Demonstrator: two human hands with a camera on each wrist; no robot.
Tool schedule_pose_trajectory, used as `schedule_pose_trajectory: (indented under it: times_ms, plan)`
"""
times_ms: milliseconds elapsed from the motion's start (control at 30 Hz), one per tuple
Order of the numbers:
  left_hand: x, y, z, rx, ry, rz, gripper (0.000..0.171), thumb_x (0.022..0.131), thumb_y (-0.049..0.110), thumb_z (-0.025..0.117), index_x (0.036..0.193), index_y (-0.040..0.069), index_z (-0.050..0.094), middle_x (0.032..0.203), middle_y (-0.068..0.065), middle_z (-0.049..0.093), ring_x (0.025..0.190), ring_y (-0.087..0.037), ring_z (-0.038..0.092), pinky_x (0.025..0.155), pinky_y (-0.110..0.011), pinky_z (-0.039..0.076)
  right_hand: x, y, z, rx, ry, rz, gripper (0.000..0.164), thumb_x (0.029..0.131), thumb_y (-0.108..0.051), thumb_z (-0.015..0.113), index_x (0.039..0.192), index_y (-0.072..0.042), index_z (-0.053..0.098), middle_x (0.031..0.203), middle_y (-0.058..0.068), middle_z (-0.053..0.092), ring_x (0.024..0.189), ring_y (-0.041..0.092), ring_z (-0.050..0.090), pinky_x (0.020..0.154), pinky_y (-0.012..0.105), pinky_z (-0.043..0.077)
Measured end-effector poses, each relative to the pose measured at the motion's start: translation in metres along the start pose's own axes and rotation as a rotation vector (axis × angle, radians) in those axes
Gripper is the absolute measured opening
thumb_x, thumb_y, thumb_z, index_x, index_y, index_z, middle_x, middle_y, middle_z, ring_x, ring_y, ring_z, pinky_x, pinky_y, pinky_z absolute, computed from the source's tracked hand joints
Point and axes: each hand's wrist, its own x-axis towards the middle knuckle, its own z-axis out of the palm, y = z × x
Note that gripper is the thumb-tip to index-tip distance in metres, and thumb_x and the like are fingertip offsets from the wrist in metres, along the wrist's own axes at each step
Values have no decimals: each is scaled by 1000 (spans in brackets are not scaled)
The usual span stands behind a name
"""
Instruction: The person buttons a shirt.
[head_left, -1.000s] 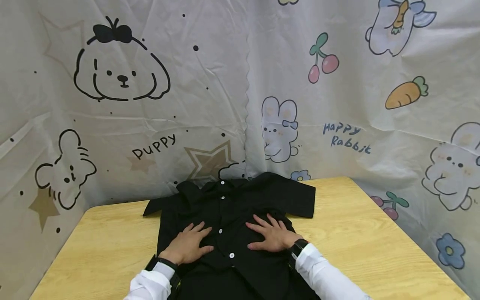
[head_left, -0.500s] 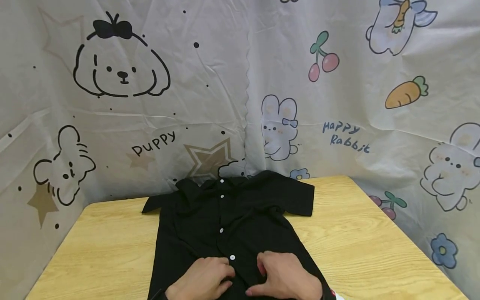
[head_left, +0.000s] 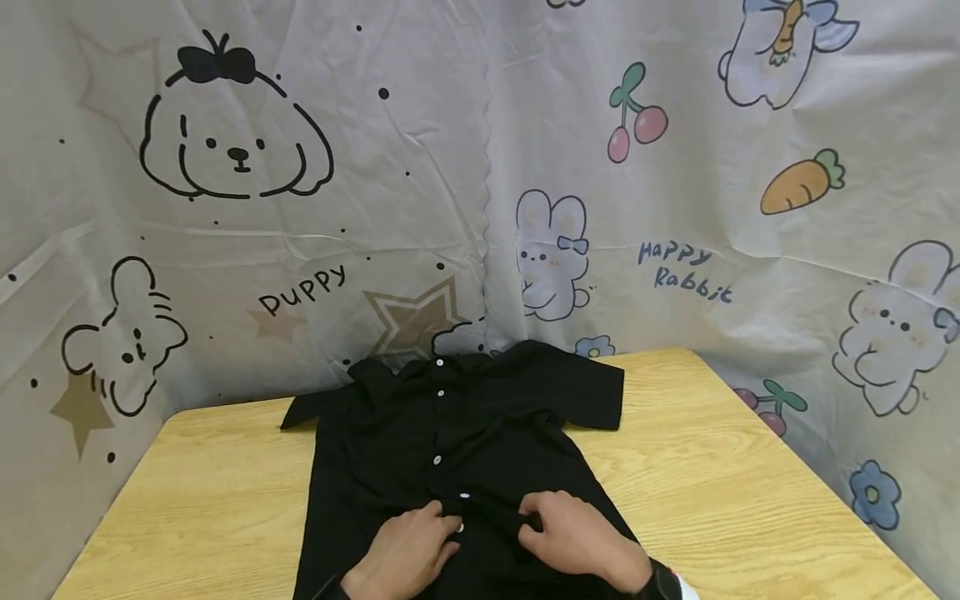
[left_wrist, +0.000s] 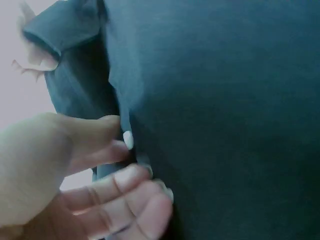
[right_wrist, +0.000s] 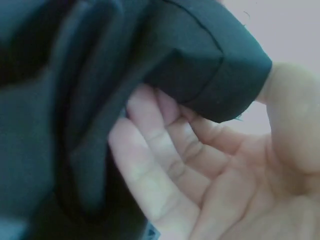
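Note:
A black short-sleeved shirt (head_left: pixel 375 442) with white buttons lies front up, its collar toward the far wall. My left hand (head_left: pixel 408 546) is at the shirt's middle, thumb and fingers bent at the edge of the button strip. A white button (left_wrist: pixel 128 140) shows beside its thumb in the left wrist view. To the right of the strip, my right hand (head_left: pixel 577 533) grips a fold of the front panel. In the right wrist view a black flap (right_wrist: pixel 195 65) of the shirt lies between its thumb and curled fingers, hiding the thumb tip.
The shirt is spread on a light wooden table (head_left: pixel 697 467) with bare wood along both sides. Behind the far edge hangs a pale cloth (head_left: pixel 420 167) printed with puppies, rabbits and fruit. The shirt's collar and shoulders reach the table's far edge.
Both hands, flat on the shirt's chest a second ago, have come down toward its lower front and bent their fingers. The button strip between them now rises slightly, tilting a button.

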Motion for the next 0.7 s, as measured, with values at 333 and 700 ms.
schedule_pose_trajectory:
  times_ms: [333,700]
  plan:
    - [7,-10,3,-115,79,13,16,81,14,75,72,22,65,70,14,46,58,0,45,51,-22,40,11,-8,-2,-171,-101,33,23,86,-33,68,102,-17,66,70,-10,51,59,6,49,53,28,40]
    - [-17,-4,-14,-370,175,4,3,89,33,68,87,30,67,89,20,58,81,-2,54,68,-26,48,26,5,-8,143,10,-124,8,91,-21,66,89,-15,72,79,-13,61,68,3,55,63,24,45]
